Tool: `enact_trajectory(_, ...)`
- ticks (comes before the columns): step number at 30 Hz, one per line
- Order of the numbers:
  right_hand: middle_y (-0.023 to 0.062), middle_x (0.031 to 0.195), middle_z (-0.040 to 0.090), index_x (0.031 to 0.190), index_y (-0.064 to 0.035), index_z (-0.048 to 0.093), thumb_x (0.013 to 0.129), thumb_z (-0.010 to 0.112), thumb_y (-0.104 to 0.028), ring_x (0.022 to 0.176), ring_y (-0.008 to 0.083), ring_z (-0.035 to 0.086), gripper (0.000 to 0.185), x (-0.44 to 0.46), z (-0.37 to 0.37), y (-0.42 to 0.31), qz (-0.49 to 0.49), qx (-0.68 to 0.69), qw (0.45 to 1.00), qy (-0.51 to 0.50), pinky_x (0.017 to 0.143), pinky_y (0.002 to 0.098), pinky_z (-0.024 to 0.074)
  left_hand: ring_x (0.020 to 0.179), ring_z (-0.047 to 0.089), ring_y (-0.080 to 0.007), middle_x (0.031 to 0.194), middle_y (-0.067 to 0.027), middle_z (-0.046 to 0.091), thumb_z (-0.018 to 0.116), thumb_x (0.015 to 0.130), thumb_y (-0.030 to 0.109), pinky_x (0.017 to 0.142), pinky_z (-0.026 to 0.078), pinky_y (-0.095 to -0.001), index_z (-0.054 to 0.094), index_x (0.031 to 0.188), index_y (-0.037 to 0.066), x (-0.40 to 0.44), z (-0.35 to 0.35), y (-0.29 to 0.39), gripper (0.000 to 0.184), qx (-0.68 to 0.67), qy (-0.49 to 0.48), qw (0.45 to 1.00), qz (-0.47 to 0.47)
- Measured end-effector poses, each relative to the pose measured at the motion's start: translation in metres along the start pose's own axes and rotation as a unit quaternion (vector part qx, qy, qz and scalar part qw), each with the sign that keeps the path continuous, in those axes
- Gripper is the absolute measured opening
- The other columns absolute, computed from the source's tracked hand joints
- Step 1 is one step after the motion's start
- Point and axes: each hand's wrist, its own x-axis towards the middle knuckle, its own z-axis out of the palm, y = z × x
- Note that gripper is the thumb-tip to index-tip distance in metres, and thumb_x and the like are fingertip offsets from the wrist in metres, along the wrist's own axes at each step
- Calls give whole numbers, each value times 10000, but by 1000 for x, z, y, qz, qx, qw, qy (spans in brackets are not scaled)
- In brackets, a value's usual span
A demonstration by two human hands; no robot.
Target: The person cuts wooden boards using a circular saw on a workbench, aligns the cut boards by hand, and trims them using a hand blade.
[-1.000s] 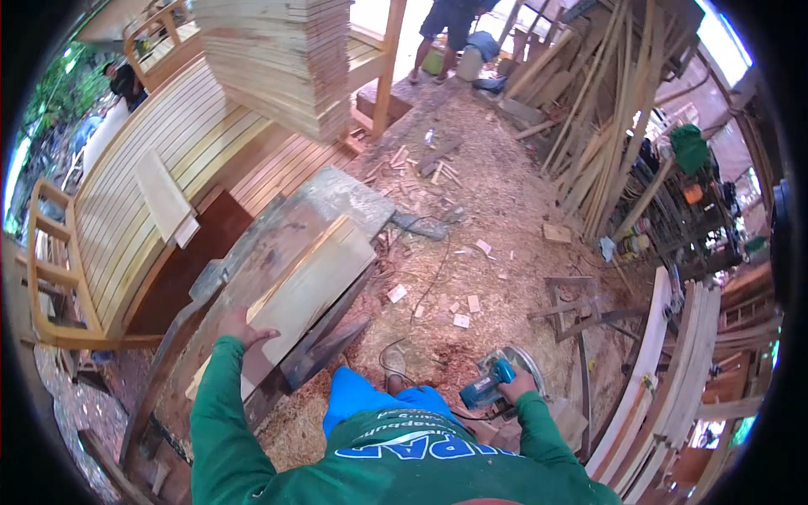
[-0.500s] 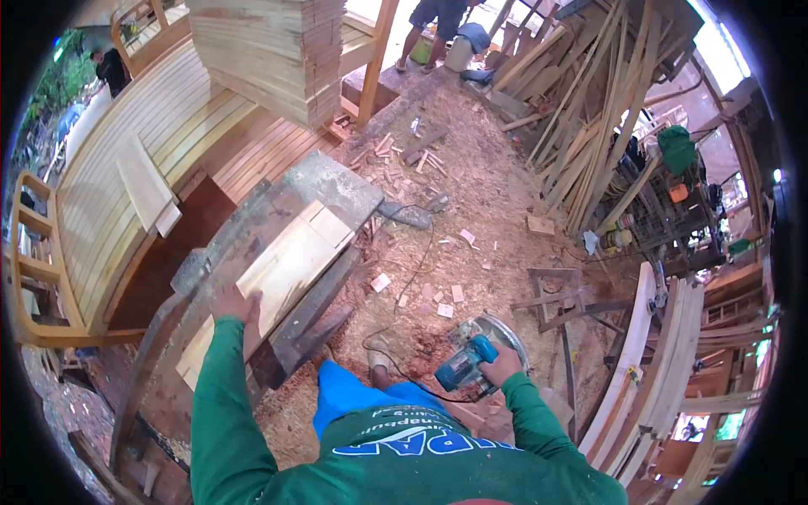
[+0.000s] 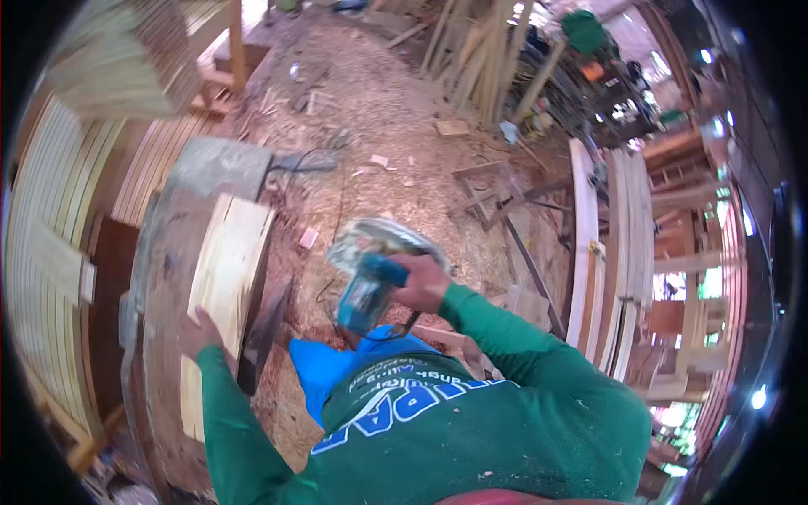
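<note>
My right hand [image 3: 423,284] is wrapped round the handle of a teal circular saw [image 3: 368,295]. The saw is in the air in front of my body, its round metal guard facing away from me, and motion blurs it. My left hand [image 3: 200,332] rests on the left side of a pale wooden board [image 3: 227,252], thumb and fingers apart. The board lies lengthwise on a worn workbench [image 3: 164,295]. A gap separates the saw from the board. My left forearm hides part of the board's near end.
Sawdust and wood scraps [image 3: 309,238] cover the floor. The saw's dark cord trails there. Long planks [image 3: 627,227] lean at the right, and more lumber [image 3: 480,67] stands at the back. A slatted wooden piece [image 3: 50,185] and a blurred board stack [image 3: 126,67] are on the left.
My right hand has brought the saw up and left, nearer the board. My left hand stays on the board. The view has swung to the right.
</note>
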Motion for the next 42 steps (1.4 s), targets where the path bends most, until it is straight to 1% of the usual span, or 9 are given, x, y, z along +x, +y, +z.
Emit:
enact_trajectory(1, 180, 962, 756, 1259, -49, 689, 772, 752, -170, 832, 209, 714, 506, 1, -6, -22, 27, -1, 999, -33, 797, 379, 563, 1181, 633, -441, 1264, -248, 667, 504, 1011, 545, 1037, 463, -560, 614, 1340, 16, 2, 6, -3, 633, 9, 20, 1000, 9)
enact_trajectory(3, 165, 914, 741, 1264, -38, 681, 770, 733, -142, 776, 199, 688, 507, 10, 3, -35, -37, 11, 999, -30, 757, 375, 556, 1156, 650, -440, 1238, -247, 684, 506, 1016, 531, 1004, 489, -553, 620, 1335, 18, 5, -2, -3, 615, 2, -5, 1000, 5)
enact_trajectory(6, 175, 876, 718, 1278, -40, 673, 759, 733, -132, 749, 195, 671, 530, 21, 10, -61, -47, 14, 997, -57, 734, 361, 549, 1129, 670, -436, 1206, -253, 707, 504, 1025, 524, 962, 515, -532, 649, 1300, 14, 4, -23, -8, 598, -126, -92, 987, -27)
enact_trajectory(9, 229, 918, 734, 1253, -54, 692, 766, 753, -173, 830, 349, 742, 505, 36, 25, -80, -48, 23, 995, -83, 779, 421, 576, 1102, 686, -425, 1171, -253, 721, 505, 1021, 546, 928, 527, -495, 698, 1239, 30, 27, 40, -86, 593, -269, -57, 961, -18)
enact_trajectory(13, 134, 848, 696, 1259, -23, 679, 783, 717, -101, 744, 181, 632, 484, 50, 41, -102, -61, -12, 994, -86, 754, 364, 538, 986, 705, -391, 1028, -227, 727, 533, 1013, 523, 865, 526, -485, 720, 1097, 34, 26, 15, -84, 530, -213, -47, 974, -57)
enact_trajectory(21, 125, 855, 737, 1249, 11, 676, 862, 744, -139, 764, 153, 669, 421, 79, 59, -117, -101, -34, 986, -130, 749, 343, 559, 823, 682, -374, 886, -204, 711, 599, 969, 485, 778, 513, -500, 727, 975, 22, 17, -29, -56, 480, -185, -59, 979, -61)
enact_trajectory(27, 57, 731, 679, 1209, 16, 679, 1012, 660, -350, 648, 136, 618, 417, 98, 75, -111, -31, 60, 986, -149, 636, 336, 523, 788, 678, -375, 829, -185, 702, 587, 965, 516, 725, 506, -493, 725, 898, 62, 16, -27, -59, 479, -162, -15, 986, -36)
enact_trajectory(32, -4, 636, 562, 897, -46, 588, 1080, 535, -487, 561, 86, 534, 480, 107, 81, -118, -33, 79, 979, -188, 514, 287, 420, 778, 680, -368, 816, -181, 700, 584, 963, 520, 716, 508, -495, 721, 889, 69, 15, -13, -64, 476, -179, -35, 981, -59)
enact_trajectory(42, -8, 682, 554, 1082, -10, 616, 1088, 519, -482, 579, 68, 500, 482, 109, 78, -125, 19, 124, 966, -224, 518, 250, 392, 786, 676, -317, 836, -145, 695, 582, 976, 508, 743, 525, -448, 731, 1004, 91, 13, -25, -56, 443, -163, -76, 979, -92)
